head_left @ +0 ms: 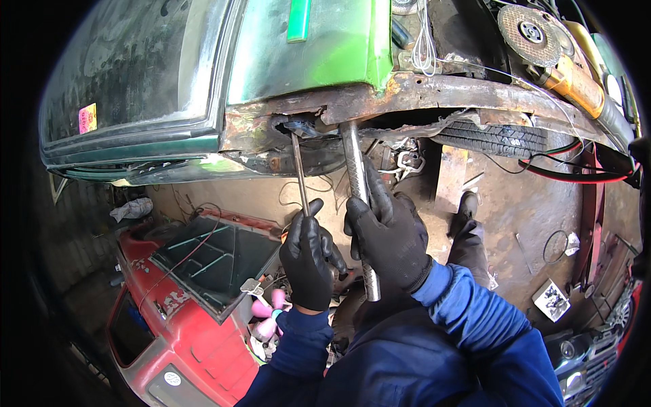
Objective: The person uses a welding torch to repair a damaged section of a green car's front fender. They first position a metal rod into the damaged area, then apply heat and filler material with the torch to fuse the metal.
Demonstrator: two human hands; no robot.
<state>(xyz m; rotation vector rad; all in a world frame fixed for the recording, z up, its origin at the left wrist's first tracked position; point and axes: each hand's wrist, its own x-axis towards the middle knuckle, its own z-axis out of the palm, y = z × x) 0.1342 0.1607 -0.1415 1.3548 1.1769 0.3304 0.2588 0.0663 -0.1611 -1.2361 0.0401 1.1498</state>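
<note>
My left hand [310,261], in a black glove, is closed round a thin metal rod [299,169]. Its upper end reaches a torn, rusted opening [302,127] in the car body; a bit of orange shows beside the fingers. Wrapped round a thicker steel bar [354,159] is my right hand [390,234], also gloved. The bar's top meets the rusted edge [420,91] right of the opening, and its lower end sticks out below my palm. Above both hands lies a bright green body panel [332,51], joining the windscreen frame [224,81].
An angle grinder [576,85] with a worn disc rests at the upper right, near a loose white cable [425,41]. Below the rusted edge sits a tyre [491,139]. A red vehicle body part [210,339] stands at lower left, beside a pink-bladed fan [264,319]. Cables cross the floor.
</note>
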